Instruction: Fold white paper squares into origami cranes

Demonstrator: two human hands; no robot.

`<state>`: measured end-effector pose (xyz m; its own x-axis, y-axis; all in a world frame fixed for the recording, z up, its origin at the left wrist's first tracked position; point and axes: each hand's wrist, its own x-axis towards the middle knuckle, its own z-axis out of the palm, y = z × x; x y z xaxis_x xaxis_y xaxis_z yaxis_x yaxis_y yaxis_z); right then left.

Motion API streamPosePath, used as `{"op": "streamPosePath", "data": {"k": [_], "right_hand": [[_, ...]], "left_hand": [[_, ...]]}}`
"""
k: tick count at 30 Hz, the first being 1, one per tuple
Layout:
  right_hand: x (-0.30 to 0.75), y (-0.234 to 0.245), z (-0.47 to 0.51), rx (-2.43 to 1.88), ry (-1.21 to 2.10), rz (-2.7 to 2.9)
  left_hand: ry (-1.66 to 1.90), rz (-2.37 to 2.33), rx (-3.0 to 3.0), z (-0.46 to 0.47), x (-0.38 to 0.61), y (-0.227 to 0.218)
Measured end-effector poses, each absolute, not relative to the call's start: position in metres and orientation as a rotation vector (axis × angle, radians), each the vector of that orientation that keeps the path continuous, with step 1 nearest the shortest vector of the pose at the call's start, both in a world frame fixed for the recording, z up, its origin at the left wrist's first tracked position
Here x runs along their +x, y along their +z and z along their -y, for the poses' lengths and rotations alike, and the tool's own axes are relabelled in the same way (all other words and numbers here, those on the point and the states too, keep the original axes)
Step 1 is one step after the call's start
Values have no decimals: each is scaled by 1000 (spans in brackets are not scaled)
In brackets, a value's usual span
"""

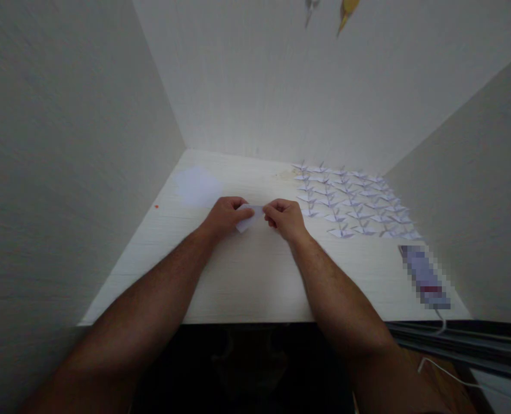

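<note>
A small piece of pale folded paper (pixel 249 218) lies between my two hands at the middle of the light wooden table (pixel 246 282). My left hand (pixel 226 216) pinches its left end, fingers curled. My right hand (pixel 284 218) pinches its right end in the same way. Both hands rest low over the table top, close together.
Several folded paper cranes (pixel 350 201) lie in rows on the table's right half. A stack of pale paper sheets (pixel 198 186) sits at the back left. A phone (pixel 424 275) with a white cable lies near the right front edge. Walls close in on three sides.
</note>
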<state>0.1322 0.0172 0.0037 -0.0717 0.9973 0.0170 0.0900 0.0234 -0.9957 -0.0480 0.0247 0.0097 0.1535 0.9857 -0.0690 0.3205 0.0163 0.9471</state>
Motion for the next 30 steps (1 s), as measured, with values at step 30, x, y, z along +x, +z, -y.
{"op": "streamPosePath", "data": {"k": [30], "right_hand": [[135,5,-16,-1314,829,1674]], "left_hand": [[900,-1211,1629,-24,-46,7]]}}
